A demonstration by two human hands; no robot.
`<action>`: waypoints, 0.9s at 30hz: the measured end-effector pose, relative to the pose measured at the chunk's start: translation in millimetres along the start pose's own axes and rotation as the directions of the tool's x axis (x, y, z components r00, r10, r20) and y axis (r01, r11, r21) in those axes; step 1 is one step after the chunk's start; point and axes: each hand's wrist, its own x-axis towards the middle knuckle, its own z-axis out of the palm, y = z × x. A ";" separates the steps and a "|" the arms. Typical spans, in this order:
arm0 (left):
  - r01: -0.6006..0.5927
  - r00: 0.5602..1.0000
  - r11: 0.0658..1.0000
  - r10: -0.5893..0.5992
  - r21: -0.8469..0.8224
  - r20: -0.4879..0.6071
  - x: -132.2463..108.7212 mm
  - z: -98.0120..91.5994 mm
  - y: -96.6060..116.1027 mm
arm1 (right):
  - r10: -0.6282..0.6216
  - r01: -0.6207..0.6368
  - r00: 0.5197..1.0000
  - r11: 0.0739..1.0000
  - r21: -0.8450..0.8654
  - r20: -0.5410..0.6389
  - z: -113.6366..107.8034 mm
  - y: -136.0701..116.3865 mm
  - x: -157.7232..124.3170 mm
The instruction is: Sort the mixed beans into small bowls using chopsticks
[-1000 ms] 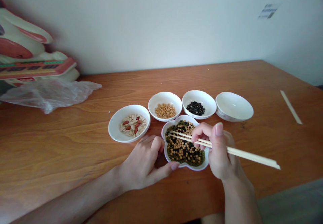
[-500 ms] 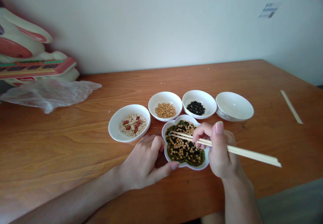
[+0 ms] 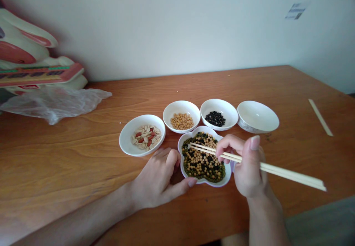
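Observation:
A flower-shaped dish [image 3: 203, 182] holds green, black and tan beans. My right hand [image 3: 246, 161] grips a pair of pale chopsticks [image 3: 291, 174], whose tips are over the beans at the dish's left part. My left hand [image 3: 161, 176] rests beside the dish, its thumb along the near rim and its curled fingers at the left side; whether they grip the rim is hidden. Behind the dish are a bowl of yellow beans [image 3: 181, 121] and a bowl of black beans [image 3: 215, 118]. A bowl of peanuts and pale flat seeds [image 3: 146, 137] lies to the left.
At the right of the row sits a white bowl [image 3: 257, 116] with nothing visible inside. Another pale stick [image 3: 320, 117] lies farther right on the wooden table [image 3: 194, 216]. A clear plastic bag [image 3: 55, 103] and a toy animal with a keyboard [image 3: 41, 68] are at the left.
My right hand has shifted slightly to the right, and the chopsticks have moved with it, their tips now a little farther right over the beans. My left hand has stayed in place.

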 end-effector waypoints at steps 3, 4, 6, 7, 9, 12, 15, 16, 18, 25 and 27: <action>0.000 1.000 1.000 0.000 -0.007 0.000 0.1 0.4 -0.5 | 0.001 0.000 1.000 0.999 -0.049 0.018 4.0 0.1 0.9; 0.000 1.000 1.000 -0.001 -0.013 -0.001 0.2 0.3 -0.5 | -0.002 0.003 1.000 0.998 -0.062 0.024 4.7 -0.9 1.1; 0.006 1.000 1.000 -0.006 -0.021 -0.001 0.7 -0.3 0.1 | -0.006 0.009 0.999 0.997 -0.080 0.034 5.0 -3.7 1.5; 0.011 1.000 1.000 -0.011 -0.024 0.001 1.0 -0.8 0.6 | -0.007 0.011 0.999 0.996 -0.087 0.041 4.8 -5.3 1.6; 0.019 1.000 0.999 -0.018 -0.028 0.007 1.5 -1.9 1.6 | -0.009 0.015 0.999 0.995 -0.100 0.053 4.5 -8.2 1.9; 0.022 1.000 0.999 -0.021 -0.029 0.013 2.0 -2.9 2.4 | -0.023 0.031 0.998 0.992 -0.124 0.065 5.0 -11.0 2.2; 0.022 1.000 1.000 -0.022 -0.020 0.011 2.2 -2.6 2.5 | -0.028 0.037 0.997 0.992 -0.123 0.073 5.8 -11.2 2.0; 0.022 1.000 1.000 -0.022 -0.019 0.011 2.3 -2.5 2.5 | -0.026 0.035 0.997 0.992 -0.117 0.077 5.9 -10.8 1.8; 0.023 1.000 0.999 -0.023 -0.024 0.013 2.4 -2.3 2.7 | -0.023 0.032 0.996 0.993 -0.113 0.084 5.9 -9.3 1.2; 0.027 0.999 0.999 -0.026 -0.025 0.020 2.4 -3.3 3.9 | -0.035 0.046 0.995 0.992 -0.121 0.091 5.9 -5.7 0.7; 0.027 0.999 0.999 -0.027 -0.024 0.020 2.3 -2.8 3.8 | -0.039 0.049 0.996 0.992 -0.119 0.086 6.1 -6.2 0.9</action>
